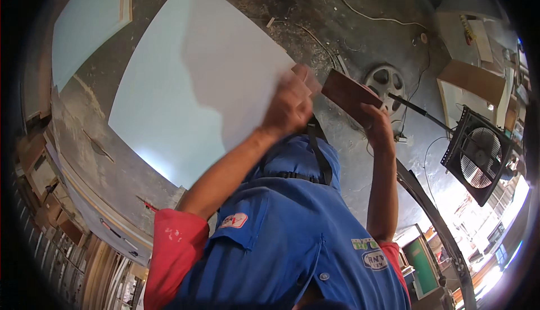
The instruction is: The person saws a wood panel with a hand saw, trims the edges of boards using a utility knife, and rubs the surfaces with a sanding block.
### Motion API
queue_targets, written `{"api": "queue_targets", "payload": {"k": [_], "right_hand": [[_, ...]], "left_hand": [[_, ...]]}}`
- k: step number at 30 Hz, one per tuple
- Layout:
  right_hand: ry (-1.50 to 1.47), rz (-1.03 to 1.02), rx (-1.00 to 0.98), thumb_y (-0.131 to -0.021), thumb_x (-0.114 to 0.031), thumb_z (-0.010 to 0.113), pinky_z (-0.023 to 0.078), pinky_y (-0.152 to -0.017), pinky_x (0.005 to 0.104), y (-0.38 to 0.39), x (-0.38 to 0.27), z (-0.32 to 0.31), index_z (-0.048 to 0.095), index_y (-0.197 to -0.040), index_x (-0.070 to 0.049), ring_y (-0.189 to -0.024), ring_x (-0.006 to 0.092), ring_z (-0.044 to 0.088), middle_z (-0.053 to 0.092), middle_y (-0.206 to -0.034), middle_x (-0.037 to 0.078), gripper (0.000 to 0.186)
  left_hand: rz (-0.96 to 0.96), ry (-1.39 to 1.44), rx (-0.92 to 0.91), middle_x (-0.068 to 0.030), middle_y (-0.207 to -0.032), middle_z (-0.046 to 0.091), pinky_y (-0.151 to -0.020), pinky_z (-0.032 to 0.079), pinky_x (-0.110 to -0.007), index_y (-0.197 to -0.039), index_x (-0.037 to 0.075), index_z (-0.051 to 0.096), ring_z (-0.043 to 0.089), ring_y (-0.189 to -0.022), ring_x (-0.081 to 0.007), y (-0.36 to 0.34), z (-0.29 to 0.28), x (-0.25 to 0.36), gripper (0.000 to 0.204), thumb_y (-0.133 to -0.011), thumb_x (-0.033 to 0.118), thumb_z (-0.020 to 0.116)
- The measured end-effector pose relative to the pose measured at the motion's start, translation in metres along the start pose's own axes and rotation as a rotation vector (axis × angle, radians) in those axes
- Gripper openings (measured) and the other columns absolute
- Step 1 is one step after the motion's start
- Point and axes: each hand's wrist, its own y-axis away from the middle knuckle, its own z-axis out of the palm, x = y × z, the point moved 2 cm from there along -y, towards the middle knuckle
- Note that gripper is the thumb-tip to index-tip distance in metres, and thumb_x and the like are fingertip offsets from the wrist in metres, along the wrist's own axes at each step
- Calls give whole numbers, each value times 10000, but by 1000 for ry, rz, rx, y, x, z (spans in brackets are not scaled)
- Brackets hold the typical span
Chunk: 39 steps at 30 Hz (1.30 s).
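Note:
My right hand (378, 123) is closed around one end of a flat, reddish-brown rectangular block (349, 93), held up with its broad face showing. To the left of it, my left hand (288, 107) is blurred by motion, its fingers curled in. A small brownish flat piece (306, 78) shows at those fingers, too smeared for its kind to be told. Beyond and below my left hand lies a large pale white panel (169, 85), with a shadow across its right part. A gap separates the two hands.
A black-framed fan (481, 149) stands at the right on a pole from a round spoked base (385, 82). Cables (360, 13) run over the stained floor. Another white panel (87, 23) lies at far left. Timber strips (101, 270) are at lower left, cardboard (472, 82) at right.

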Motion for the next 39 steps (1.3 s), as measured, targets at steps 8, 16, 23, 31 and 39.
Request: {"api": "queue_targets", "payload": {"k": [8, 16, 23, 31, 39], "right_hand": [[625, 103, -573, -887, -140, 606, 442, -1048, 288, -69, -3, 114, 601, -1381, -22, -1227, 182, 598, 633, -1352, 116, 508], [987, 122, -579, -774, 50, 522, 399, -1068, 303, -62, -2, 120, 426, -1531, -50, -1294, 213, 546, 619, -1349, 160, 770], [897, 36, -607, -781, 24, 534, 420, -1081, 436, -50, -6, 133, 309, -1537, 9, -1310, 461, 515, 519, -1399, 308, 789], [968, 122, -645, -787, 59, 530, 298, -1214, 424, -37, -19, 132, 219, -1569, 28, -1478, 424, 344, 352, -1561, 304, 842], [984, 106, -650, -793, 80, 522, 371, -1150, 445, -31, -27, 138, 219, -1562, 38, -1441, 459, 377, 346, -1547, 326, 828]], "left_hand": [[-323, -798, 402, -238, -1628, 284, -1176, 169, -699, -1504, 74, 440, 204, -1502, -513, -81, -73, -54, 698, -922, 417, 614], [-439, -864, 324, -253, -1639, 245, -1167, 201, -704, -1531, 111, 415, 218, -1497, -514, -81, -69, -44, 712, -916, 415, 609], [-494, -861, 261, -246, -1645, 235, -1154, 211, -715, -1533, 129, 419, 209, -1498, -521, -79, -69, -40, 727, -895, 412, 624], [-555, -851, 254, -224, -1648, 249, -1159, 225, -699, -1486, 134, 501, 217, -1511, -487, -82, -72, -38, 720, -839, 414, 644], [-577, -816, 266, -184, -1659, 237, -1169, 227, -688, -1486, 156, 515, 203, -1525, -456, -84, -72, -36, 702, -844, 397, 661]]}}
